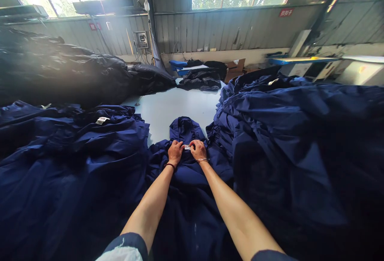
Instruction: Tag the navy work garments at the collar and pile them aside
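Observation:
A navy hooded jacket lies spread in front of me, its hood pointing away across the table. At the neck, just below the hood, a small white label shows between my hands. My left hand pinches the label's left end, with thumb and fingers pressed together. On the other end, my right hand closes in the same way, knuckles up. Fine print on the label is too small to read. Both wrists rest close over the jacket cloth.
Navy garments are heaped on the left and higher on the right. Beyond the left heap lies a large pile of black garments. The pale tabletop shows behind the hood. Farther back are folded black clothes and a cardboard box.

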Tool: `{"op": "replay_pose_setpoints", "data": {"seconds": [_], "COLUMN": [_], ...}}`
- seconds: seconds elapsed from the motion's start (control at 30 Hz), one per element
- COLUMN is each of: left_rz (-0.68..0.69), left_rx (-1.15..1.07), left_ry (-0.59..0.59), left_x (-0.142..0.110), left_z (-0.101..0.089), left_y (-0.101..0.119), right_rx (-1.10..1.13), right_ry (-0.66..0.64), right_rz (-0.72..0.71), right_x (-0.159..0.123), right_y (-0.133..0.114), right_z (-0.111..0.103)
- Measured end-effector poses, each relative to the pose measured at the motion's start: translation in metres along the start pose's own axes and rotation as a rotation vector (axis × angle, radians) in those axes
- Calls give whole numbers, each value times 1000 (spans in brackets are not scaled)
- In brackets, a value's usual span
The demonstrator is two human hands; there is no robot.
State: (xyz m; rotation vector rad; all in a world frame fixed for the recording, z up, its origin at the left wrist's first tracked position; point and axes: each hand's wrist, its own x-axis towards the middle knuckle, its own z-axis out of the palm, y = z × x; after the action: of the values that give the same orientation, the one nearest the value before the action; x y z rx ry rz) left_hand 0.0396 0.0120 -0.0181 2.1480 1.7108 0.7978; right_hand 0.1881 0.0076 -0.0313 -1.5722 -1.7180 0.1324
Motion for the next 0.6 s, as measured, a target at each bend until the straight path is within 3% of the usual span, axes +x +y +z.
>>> {"op": "replay_pose_setpoints", "data": {"seconds": [0.23, 0.4, 0.6], "left_rz": [-50, -57, -50], "left_rx": [26, -141, -358], "left_ry": [12, 81, 83], "left_x": [-3, -3, 0], "left_z": [-7, -8, -3], "left_y": [9, 8, 0], "right_rx": [-17, -6, -12], "right_ry": [-19, -16, -13], "right_rz": [-17, -1, 40], "right_x": [-2, -2, -2], "right_y": [-2, -2, 0], "right_z": [0, 1, 2]}}
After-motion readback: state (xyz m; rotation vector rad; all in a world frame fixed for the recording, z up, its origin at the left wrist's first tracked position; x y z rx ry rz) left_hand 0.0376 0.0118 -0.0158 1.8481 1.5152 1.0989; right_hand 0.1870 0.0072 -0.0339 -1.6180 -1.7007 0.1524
